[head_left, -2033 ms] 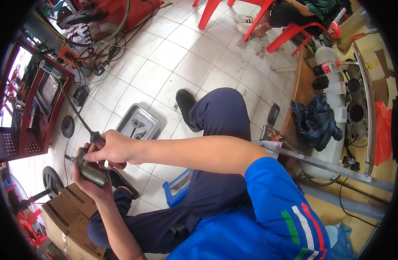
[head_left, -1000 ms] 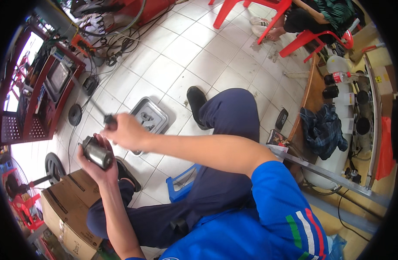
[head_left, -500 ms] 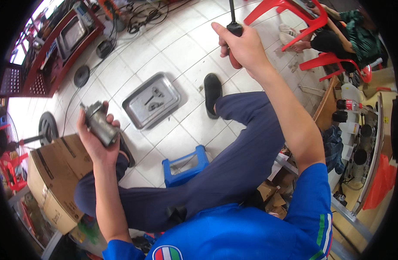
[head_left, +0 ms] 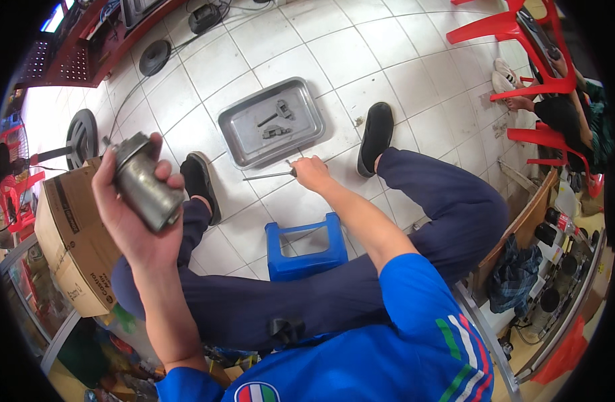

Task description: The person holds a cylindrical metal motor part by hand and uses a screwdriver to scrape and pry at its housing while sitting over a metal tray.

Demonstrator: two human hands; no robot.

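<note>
Lowered from the upper middle of the frame half a second ago, a screwdriver (head_left: 270, 176) now lies level near the centre, gripped in the right hand (head_left: 312, 173) of a worker in a blue shirt (head_left: 361, 362). Its thin shaft points left, just below the near edge of a metal tray (head_left: 244, 124); the curled fingers close around the handle and hide most of it. Whether the tip touches the tiled floor (head_left: 341, 60) cannot be told.

At left, the left hand (head_left: 143, 244) remains raised and half curled, its palm up, cradling a dull metal cylinder (head_left: 146, 184) between thumb and fingers. The cylinder tilts, its narrow stub toward the upper left and its rounded end toward the lower right.

Two small metal parts, one upper (head_left: 281, 110) and one lower (head_left: 275, 131), lie inside the tray, near each other and apart from its walls. Black shoes flank it, one at its lower left (head_left: 199, 187) and one to its right (head_left: 377, 134). Below the right hand stands a blue stool (head_left: 305, 268), near the worker's dark trousers (head_left: 254, 308). A cardboard box (head_left: 73, 228) sits at the left of the frame, and red chairs (head_left: 485, 30) fill the upper right, beside another person's legs (head_left: 555, 117).
</note>
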